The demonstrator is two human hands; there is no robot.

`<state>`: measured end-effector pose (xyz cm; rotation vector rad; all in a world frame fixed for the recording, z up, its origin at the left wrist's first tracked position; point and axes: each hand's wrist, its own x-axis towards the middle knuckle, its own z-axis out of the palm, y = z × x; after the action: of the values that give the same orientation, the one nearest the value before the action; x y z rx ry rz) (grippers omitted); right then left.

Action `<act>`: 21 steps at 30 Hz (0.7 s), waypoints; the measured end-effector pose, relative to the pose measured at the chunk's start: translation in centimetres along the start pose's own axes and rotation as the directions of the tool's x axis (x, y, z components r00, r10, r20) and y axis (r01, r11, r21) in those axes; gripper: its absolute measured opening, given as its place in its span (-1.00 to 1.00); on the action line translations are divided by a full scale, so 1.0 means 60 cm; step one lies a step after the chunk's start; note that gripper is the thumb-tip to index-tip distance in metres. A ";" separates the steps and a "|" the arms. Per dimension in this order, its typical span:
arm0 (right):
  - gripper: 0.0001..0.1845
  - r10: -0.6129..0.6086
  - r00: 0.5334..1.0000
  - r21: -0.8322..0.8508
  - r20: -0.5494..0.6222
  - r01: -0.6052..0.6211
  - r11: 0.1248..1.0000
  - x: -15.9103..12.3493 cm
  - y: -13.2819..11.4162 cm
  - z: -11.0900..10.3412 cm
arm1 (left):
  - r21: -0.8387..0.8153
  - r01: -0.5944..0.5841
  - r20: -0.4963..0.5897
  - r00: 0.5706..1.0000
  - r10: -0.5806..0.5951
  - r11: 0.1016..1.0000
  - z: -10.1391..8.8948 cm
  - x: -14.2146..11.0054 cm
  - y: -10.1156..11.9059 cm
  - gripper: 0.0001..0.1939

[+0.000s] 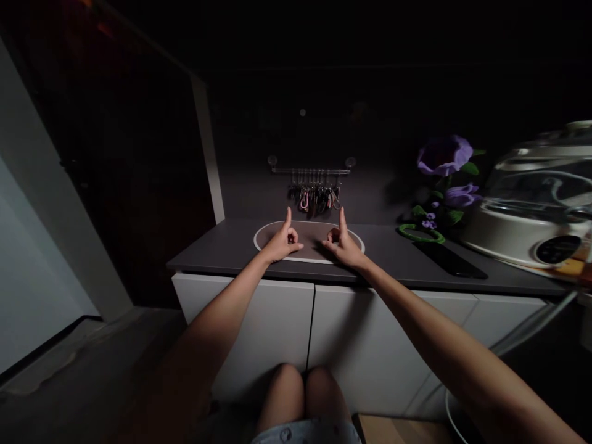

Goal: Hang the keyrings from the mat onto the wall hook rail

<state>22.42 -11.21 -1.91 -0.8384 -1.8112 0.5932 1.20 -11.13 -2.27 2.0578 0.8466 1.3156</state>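
Note:
My left hand (283,240) is held over the left part of an oval mat (309,231), brownish with a pale rim. Its index finger points up, the thumb stretches inward, and the other fingers curl in. Mirroring it, my right hand (343,242) is over the mat's right part with index finger raised and thumb out toward the left. Neither hand holds anything. A gap separates the two thumbs, with the mat's surface showing between them. Whether the hands touch the mat, I cannot tell.
Several keys and key rings (314,196) hang from a clear rail (309,171) on the dark wall. To the right on the countertop (383,265) are purple flowers (444,155), a dark phone-like slab (451,260) and a cream appliance (509,237). White cabinet doors (263,320) are below.

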 end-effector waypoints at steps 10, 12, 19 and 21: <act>-0.09 -0.003 0.999 -0.049 0.043 0.005 0.999 0.018 0.007 -0.014 | -0.113 0.163 -0.076 0.982 -0.172 0.980 -0.010 0.023 -0.027 0.01; -0.13 0.013 1.000 -0.077 0.022 -0.011 0.997 0.041 0.014 -0.030 | -0.072 0.211 -0.148 0.964 -0.220 0.975 -0.022 0.047 -0.042 -0.02; -0.02 0.198 0.911 -0.111 -0.361 -0.253 0.961 0.175 0.067 -0.096 | -0.083 0.282 -0.387 0.875 -0.291 0.956 -0.062 0.176 -0.079 -0.15; 0.00 0.246 0.884 -0.056 -0.397 -0.291 0.955 0.209 0.084 -0.104 | -0.155 0.261 -0.402 0.864 -0.302 0.953 -0.066 0.215 -0.086 -0.21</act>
<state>26.49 1.78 4.15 -1.2090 -1.3861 0.4601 0.62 2.33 2.87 1.5188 1.1950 1.6201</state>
